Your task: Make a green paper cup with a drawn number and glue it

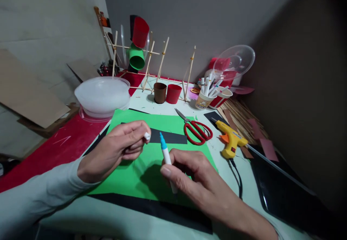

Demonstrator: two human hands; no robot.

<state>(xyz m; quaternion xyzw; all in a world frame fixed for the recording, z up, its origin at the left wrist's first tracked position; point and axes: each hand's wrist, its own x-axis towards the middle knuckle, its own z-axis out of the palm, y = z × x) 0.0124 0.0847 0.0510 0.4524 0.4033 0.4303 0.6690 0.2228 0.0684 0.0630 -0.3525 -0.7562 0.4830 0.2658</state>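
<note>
My right hand (192, 175) grips a marker (166, 155) with a white barrel and a light blue front end, its tip pointing up and away from me. My left hand (127, 140) is closed, pinching a small white piece (147, 136) that looks like the marker's cap; most of it is hidden by the fingers. Below both hands lies a green sheet (132, 182). A black paper strip (169, 136) rests on it, partly behind my left hand. Beyond my right hand, red-handled scissors (193, 128) lie with their blades pointing away to the left.
A yellow glue gun (230, 137) with its cord lies at right, near a black tablet-like panel (287, 196). Behind stand brown (160, 93) and red (173, 94) paper cups, a stick frame (162, 63), and a cup of markers (204, 101). Clear plastic lids (103, 93) are stacked at left.
</note>
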